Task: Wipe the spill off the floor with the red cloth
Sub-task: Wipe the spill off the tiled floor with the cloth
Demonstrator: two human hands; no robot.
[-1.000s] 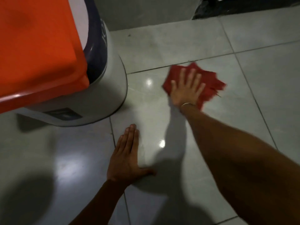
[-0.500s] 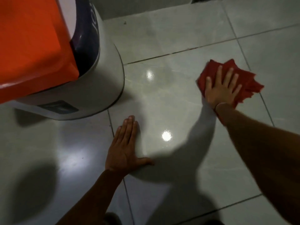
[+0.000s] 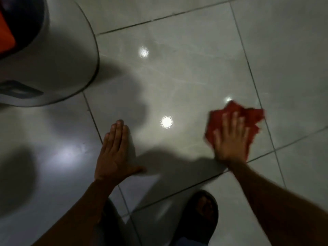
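Observation:
A crumpled red cloth (image 3: pixel 248 114) lies on the glossy grey tiled floor (image 3: pixel 177 71) at the right. My right hand (image 3: pixel 231 137) presses flat on top of it with fingers spread, covering its lower part; hand and cloth are motion-blurred. My left hand (image 3: pixel 115 151) rests flat on the floor to the left, fingers together, thumb out, holding nothing. Faint streaks show on the tile between the light reflections; no distinct puddle is visible.
A large round white appliance (image 3: pixel 53 64) with a dark top and an orange lid (image 3: pixel 6 36) stands at the upper left on the floor. A foot in a dark sandal (image 3: pixel 200 213) is at the bottom centre. Dark grout lines cross the tiles.
My right hand dragged the red cloth to the right and then back toward me across the tile. The left hand stayed planted. The view tilted down, revealing my foot.

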